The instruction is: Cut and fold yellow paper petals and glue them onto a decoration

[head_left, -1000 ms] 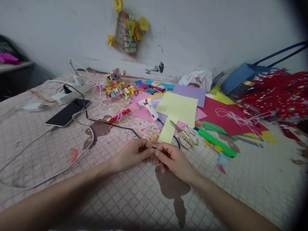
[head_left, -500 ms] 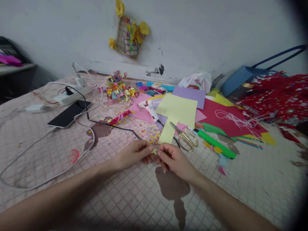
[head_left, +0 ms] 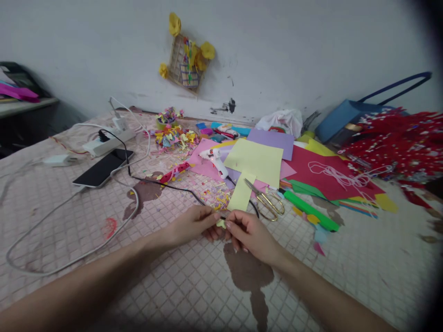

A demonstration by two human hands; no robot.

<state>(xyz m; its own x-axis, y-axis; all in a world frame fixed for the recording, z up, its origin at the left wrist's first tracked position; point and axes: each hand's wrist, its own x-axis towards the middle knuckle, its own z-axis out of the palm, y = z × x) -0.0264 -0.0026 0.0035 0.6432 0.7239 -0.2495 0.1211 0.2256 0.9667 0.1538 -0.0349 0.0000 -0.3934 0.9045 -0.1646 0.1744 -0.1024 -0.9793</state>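
Two hands (head_left: 254,237), one yellow scrap (head_left: 221,224) between

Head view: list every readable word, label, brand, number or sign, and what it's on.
None can be read.
White glue gun: small red and dark marks on its body, too small to read.
White plastic bag: coloured patch, too blurred to read.
Red mark on the tablecloth: blurred, can't tell if it's lettering.
Small pale-yellow piece being held: no text visible.
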